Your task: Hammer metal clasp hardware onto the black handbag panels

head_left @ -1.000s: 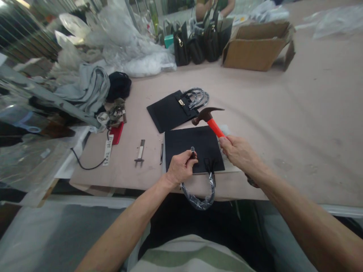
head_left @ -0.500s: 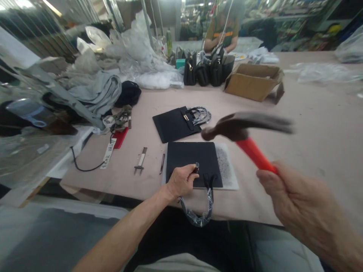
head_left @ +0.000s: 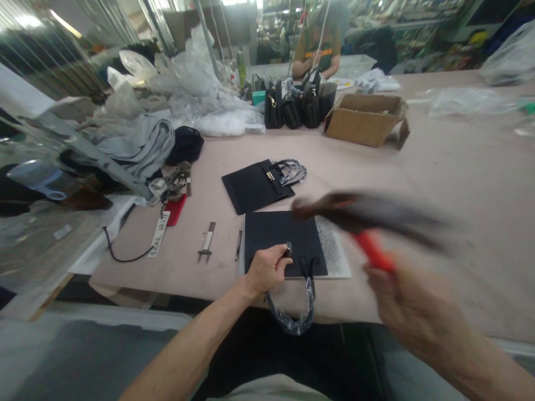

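My left hand (head_left: 267, 268) pinches a small metal punch (head_left: 288, 249) upright on a black panel (head_left: 278, 231). That panel lies on a pale, speckled board (head_left: 334, 250), and its plastic-wrapped handle (head_left: 295, 323) hangs over the table's front edge. On the right, my right hand (head_left: 412, 295) is closed round the red grip of a hammer (head_left: 355, 211), raised above the board and blurred by motion. Behind the panel lies a second black bag piece (head_left: 254, 186) with wrapped handles and a gold-coloured clasp.
A caliper-like tool (head_left: 207, 243) and a thin dark tool (head_left: 238, 245) lie left of the board. Farther back are black bags (head_left: 273, 108), an open cardboard box (head_left: 363, 123) and heaped plastic (head_left: 225, 120). A person (head_left: 317, 53) is across the table (head_left: 451, 184).
The hammer has come down a little and its head is now strongly blurred. My right hand has shifted slightly left and down. My left hand still holds the punch at the same spot.
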Motion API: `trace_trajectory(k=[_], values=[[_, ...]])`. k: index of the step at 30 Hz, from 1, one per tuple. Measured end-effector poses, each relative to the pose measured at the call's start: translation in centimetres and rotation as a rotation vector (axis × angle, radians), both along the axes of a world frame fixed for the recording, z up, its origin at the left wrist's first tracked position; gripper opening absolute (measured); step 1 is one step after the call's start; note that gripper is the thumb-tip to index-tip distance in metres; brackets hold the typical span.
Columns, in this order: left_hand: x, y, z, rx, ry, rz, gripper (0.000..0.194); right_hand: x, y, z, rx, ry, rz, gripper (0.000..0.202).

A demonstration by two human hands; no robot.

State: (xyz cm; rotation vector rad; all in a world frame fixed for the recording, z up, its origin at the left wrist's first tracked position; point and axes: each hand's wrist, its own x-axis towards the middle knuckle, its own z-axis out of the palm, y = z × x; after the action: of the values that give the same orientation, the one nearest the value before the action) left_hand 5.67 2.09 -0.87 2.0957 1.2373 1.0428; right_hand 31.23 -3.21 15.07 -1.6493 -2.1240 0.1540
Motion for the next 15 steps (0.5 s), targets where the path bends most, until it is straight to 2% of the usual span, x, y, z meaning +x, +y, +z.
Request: trace_trajectory(k=[3,6,8,11,13,15], values=[[-0.1,0.0,-0.1,-0.005,-0.001,-0.004,0.006,-0.1,0.0,-0.8,-0.093,-0.062,0.102,0.044],[-0.1,0.0,0.1,-0.008,-0.019,-0.013,0.006,0.3,0.9,-0.9,-0.124,0.024,-0.001,0.045],[0.0,0.0,0.4,-0.008,-0.022,-0.014,0.006,0.9,1.8,-1.6,-0.216,0.144,-0.106,0.045],[0.0,-0.1,0.6,0.003,-0.021,-0.011,0.007,2.8,3.2,-4.7,-0.518,0.375,-0.314,0.04],[0.0,-0.1,0.7,0.012,-0.022,-0.018,0.008,4.6,4.1,-7.4,-0.634,0.476,-0.453,0.037],[0.0,0.0,0.7,0.019,-0.022,-0.027,0.008,6.4,4.7,-9.7,-0.615,0.331,-0.499,0.035]])
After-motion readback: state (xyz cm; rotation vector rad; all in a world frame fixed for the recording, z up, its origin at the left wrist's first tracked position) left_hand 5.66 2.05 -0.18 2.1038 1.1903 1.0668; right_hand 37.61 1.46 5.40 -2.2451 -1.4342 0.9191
